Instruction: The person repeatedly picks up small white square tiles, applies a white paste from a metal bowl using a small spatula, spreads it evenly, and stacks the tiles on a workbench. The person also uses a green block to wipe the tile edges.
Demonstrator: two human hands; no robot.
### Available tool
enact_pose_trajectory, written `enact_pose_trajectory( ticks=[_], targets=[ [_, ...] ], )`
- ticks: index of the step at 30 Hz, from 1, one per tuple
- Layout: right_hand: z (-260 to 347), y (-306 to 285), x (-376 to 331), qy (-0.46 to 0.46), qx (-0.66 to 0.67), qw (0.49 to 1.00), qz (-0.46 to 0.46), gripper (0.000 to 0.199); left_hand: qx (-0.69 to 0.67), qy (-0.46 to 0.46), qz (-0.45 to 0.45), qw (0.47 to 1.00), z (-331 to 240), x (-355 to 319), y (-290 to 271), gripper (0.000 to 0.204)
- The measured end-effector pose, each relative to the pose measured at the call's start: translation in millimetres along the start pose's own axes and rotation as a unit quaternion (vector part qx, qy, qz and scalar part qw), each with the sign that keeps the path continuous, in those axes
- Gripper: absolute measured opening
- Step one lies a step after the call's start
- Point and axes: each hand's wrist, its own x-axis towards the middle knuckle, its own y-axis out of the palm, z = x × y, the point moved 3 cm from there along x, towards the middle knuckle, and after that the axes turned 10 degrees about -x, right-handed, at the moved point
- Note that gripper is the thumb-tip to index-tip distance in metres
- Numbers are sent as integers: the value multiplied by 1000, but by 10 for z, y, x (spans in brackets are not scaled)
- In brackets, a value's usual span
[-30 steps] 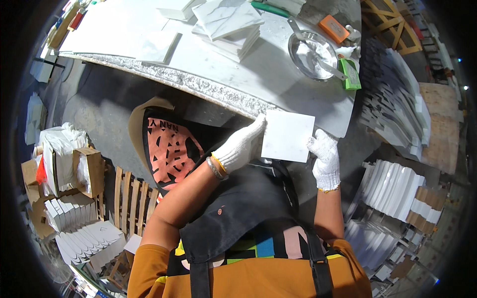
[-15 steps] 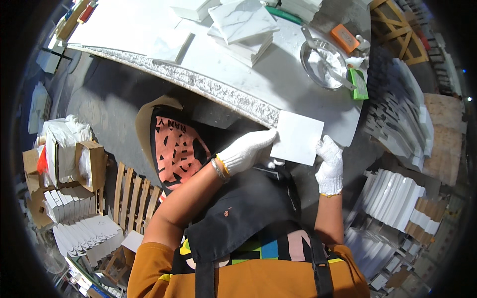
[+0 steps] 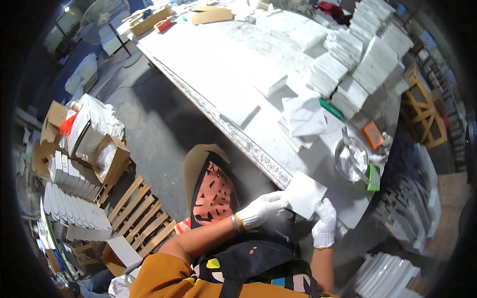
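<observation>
A square white tile [image 3: 305, 194] is held at the near corner of the table, just off its rough edge. My left hand [image 3: 262, 208], in a white knit glove, grips the tile's left side. On its right side my right hand [image 3: 324, 223], gloved the same, has its fingers closed on the edge. Beyond the tile, a stack of grey-veined marble tiles [image 3: 304, 116] lies on the white table [image 3: 213, 69]. To the right stands a metal bowl [image 3: 338, 167] of white paste with putty knives in it. A green box [image 3: 374, 178] and an orange block [image 3: 372, 135] sit beside the bowl.
Tall stacks of pale slabs [image 3: 375, 62] cover the table's far right. Left of me are a wooden pallet [image 3: 141, 208] and cardboard boxes [image 3: 115, 161]. Leaning stone pieces [image 3: 410, 203] stand on the right. A pedestal fan [image 3: 104, 17] is at the far left.
My view has tilted up and turned, so the table's far side and fan now show. Both hands keep hold of the tile, which appears lower and more rotated in the picture.
</observation>
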Motion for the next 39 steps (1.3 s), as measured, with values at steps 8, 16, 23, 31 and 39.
enact_pose_trajectory(
  ticks=[8,16,23,31,39],
  targets=[
    [102,195,350,60,-11,993,101,35,173,212,-128,953,-1248,-473,-449,19],
    [-24,32,476,48,22,992,118,35,200,246,-207,926,-2604,-278,-774,27],
    [-14,25,487,75,18,989,123,35,229,241,-100,938,-3299,874,-731,34],
    [18,41,443,95,23,988,122,33,387,212,-245,863,-3580,1400,-792,66],
    [65,44,414,128,31,984,124,34,492,336,-169,785,-3246,825,-67,69]
  ],
)
